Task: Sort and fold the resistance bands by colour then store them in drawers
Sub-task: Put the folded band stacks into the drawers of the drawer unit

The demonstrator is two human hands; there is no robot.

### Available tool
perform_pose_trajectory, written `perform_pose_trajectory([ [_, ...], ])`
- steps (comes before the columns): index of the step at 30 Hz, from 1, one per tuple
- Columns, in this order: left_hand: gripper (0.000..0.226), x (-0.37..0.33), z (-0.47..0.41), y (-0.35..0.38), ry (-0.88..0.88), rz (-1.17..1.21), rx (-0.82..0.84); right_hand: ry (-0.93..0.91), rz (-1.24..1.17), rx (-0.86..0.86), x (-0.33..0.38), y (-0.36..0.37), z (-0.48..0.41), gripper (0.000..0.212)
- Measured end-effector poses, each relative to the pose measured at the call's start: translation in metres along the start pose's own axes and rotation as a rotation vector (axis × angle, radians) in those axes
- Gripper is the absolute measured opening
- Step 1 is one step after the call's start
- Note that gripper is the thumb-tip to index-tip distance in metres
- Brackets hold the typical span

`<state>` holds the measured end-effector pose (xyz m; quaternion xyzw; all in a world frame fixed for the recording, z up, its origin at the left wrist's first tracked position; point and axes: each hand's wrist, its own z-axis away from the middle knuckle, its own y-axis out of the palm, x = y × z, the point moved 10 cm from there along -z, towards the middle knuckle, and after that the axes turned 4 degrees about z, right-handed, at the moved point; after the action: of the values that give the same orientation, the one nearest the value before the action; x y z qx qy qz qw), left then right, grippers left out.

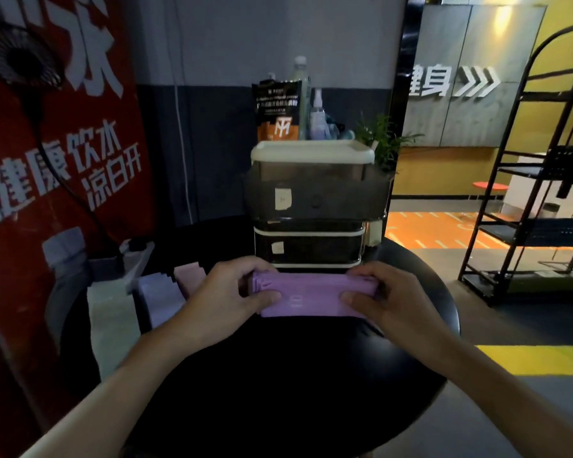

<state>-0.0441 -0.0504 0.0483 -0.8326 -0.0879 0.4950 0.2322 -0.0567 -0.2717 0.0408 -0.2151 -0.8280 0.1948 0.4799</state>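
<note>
my left hand [232, 289] and right hand [387, 295] each pinch one end of the folded purple rubber resistance band [315, 294], thumbs on top, fingers curled behind. it is a flat, layered oblong with faint pale print, just in front of the smoky plastic drawer tower [308, 246], over the round black table [278, 375].

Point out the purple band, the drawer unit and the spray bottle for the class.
purple band [311, 297], head view, middle of its flat top face.
drawer unit [311, 247], head view, front of its lower drawer.
spray bottle [317, 122], head view, its clear body.
</note>
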Motion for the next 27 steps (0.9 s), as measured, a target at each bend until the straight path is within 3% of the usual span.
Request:
perform_pose_trajectory([
  [6,0.025,-0.102,-0.038,-0.052,0.185,-0.029,0.002,-0.238,0.056,-0.120,0.095,-0.067,-0.047,0.028],
  [11,0.024,-0.140,-0.082,-0.076,0.233,-0.163,-0.020,-0.243,0.037,-0.159,0.122,-0.097,-0.090,0.019],
  [16,0.029,-0.128,-0.125,-0.080,0.172,-0.306,-0.059,-0.130,0.128,-0.143,0.108,-0.096,-0.132,0.020],
  [22,0.019,-0.106,-0.142,-0.065,0.134,-0.386,0.019,0.005,0.205,-0.006,0.076,-0.078,-0.156,0.011],
  [27,0.018,-0.092,-0.151,-0.061,0.112,-0.459,0.047,0.090,0.394,-0.010,0.060,-0.076,-0.159,0.010],
])
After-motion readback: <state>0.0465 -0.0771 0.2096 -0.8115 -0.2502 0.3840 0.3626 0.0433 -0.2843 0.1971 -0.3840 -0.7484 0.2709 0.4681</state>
